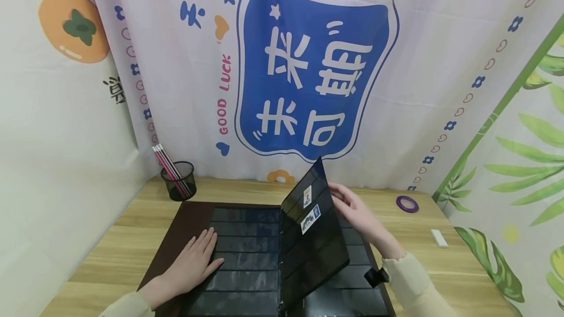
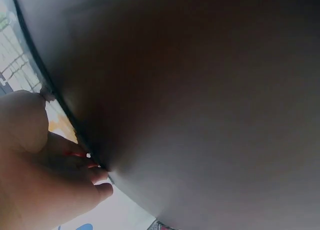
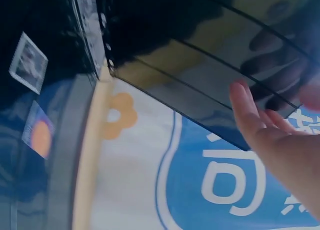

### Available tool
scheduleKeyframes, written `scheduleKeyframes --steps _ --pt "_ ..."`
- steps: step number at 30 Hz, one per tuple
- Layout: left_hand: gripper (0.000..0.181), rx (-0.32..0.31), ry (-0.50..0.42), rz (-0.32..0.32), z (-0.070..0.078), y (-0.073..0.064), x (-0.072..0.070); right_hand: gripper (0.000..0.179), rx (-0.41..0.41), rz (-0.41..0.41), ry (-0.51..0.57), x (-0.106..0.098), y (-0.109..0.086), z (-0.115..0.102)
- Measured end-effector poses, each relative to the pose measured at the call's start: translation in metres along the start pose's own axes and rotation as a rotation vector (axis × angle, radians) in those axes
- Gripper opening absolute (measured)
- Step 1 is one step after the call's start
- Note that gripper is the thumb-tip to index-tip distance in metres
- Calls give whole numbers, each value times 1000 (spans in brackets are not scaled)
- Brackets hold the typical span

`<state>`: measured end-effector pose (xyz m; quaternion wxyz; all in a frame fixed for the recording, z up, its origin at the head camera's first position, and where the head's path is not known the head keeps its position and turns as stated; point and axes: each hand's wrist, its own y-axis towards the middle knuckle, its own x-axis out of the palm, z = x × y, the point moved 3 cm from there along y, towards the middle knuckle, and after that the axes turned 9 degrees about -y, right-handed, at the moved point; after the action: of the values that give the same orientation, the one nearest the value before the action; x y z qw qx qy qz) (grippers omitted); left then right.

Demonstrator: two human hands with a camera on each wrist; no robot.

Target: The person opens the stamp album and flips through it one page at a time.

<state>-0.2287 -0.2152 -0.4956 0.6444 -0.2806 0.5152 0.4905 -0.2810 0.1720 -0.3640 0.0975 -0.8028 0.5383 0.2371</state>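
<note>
A large stamp album with black strip-pocket pages lies spread on the table. One loose page stands tilted up from the central binding, with two stamps on its left-facing side. My right hand is at this page's far outer edge, fingers extended against its right-facing side, where their reflection shows in the right wrist view. Flat on the left side of the album rests my left hand, fingers spread over the border of page and brown cover. Two more stamps show on the page below.
A black mesh pencil cup with striped pencils stands at the back left. On the right of the wooden table lie a purple tape roll and a white eraser. A printed curtain hangs behind.
</note>
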Motion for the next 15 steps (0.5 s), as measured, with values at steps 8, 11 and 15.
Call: scheduleKeyframes --steps 8,11,15 --pt "71 -18 -73 -110 7 9 -15 63 -225 -11 -40 20 -17 6" --pt "70 -17 -116 -139 10 17 -21 65 -281 -42 -10 25 -19 8" --pt "70 16 -210 -146 26 34 -35 67 -320 -55 6 29 -21 9"
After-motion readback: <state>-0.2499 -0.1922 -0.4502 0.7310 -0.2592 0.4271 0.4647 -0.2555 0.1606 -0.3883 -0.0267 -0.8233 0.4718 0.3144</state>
